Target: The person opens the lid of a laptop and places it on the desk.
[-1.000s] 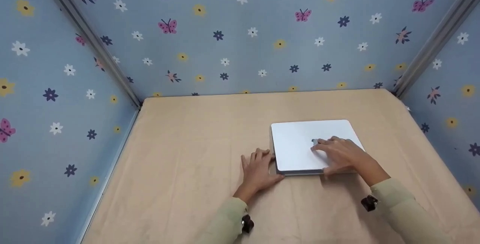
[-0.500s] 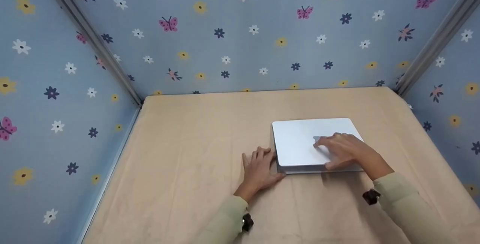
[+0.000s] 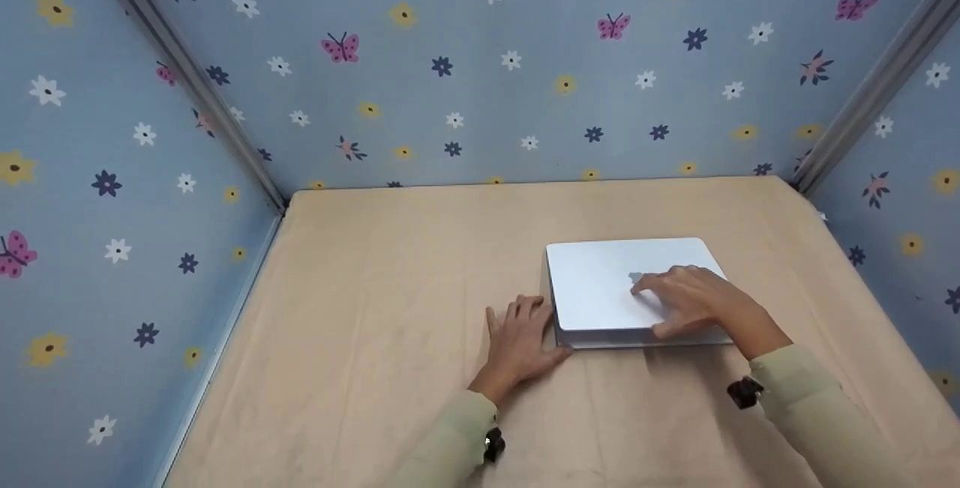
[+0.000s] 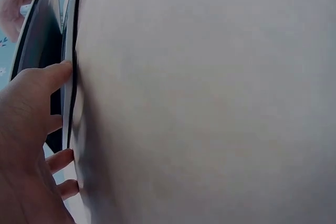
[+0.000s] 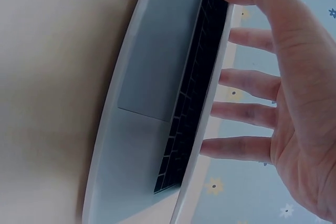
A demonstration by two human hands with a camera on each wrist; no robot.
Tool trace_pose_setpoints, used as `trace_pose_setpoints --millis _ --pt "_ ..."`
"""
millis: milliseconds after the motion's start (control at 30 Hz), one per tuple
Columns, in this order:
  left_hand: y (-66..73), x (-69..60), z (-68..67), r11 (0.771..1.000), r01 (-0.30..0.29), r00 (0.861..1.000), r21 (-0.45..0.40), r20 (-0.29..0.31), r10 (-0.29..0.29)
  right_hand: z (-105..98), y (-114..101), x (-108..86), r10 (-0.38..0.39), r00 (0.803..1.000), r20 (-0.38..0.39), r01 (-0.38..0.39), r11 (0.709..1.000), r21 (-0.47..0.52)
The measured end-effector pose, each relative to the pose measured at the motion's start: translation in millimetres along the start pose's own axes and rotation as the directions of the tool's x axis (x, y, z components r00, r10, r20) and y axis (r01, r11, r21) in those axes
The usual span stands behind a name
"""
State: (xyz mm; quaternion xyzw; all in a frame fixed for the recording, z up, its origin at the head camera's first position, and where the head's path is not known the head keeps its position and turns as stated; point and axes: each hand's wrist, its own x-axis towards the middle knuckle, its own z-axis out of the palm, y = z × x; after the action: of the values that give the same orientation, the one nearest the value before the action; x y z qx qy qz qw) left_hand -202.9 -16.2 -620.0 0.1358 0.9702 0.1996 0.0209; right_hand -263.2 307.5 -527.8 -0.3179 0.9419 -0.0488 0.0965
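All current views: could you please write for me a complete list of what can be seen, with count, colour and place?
laptop: 1, silver, right of centre, partly open
logo: 1, grey, on the lid
keyboard: 1, black, under the lid
trackpad: 1, grey, in front of the keyboard
table surface: 1, beige, under the laptop
walls: 3, blue, left, right and far side
flowers: many, white, yellow, dark blue, on the walls
butterflies: several, pink, on the walls
sprigs: several, pink and dark, on the walls
metal posts: 2, grey, far corners
wrist devices: 2, dark, by the sleeves
sleeves: 2, pale green, both forearms
left grip: 1, bare hand, at the laptop's near left corner
right grip: 1, bare hand, pinching the lid
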Motion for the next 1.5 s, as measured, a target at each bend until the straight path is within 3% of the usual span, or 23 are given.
trace_pose_setpoints --millis 367,900,1500 --pt "0.3 -1.2 -3.4 1.0 -0.008 1.0 -0.01 0.022 0.008 -8.2 2.6 -1.2 0.03 1.0 -0.008 -0.03 1.0 0.008" --pt "-1.8 -1.4 -0.3 1.0 -0.006 1.0 -0.027 0.012 0.007 -32.1 3.0 4.4 0.089 0.993 0.083 -0.096 0.992 0.083" --pt "-1.5 0.5 -0.1 1.0 -0.008 1.0 0.002 0.013 0.008 -57.5 10.0 11.0 0.099 0.992 0.072 -0.105 0.991 0.083"
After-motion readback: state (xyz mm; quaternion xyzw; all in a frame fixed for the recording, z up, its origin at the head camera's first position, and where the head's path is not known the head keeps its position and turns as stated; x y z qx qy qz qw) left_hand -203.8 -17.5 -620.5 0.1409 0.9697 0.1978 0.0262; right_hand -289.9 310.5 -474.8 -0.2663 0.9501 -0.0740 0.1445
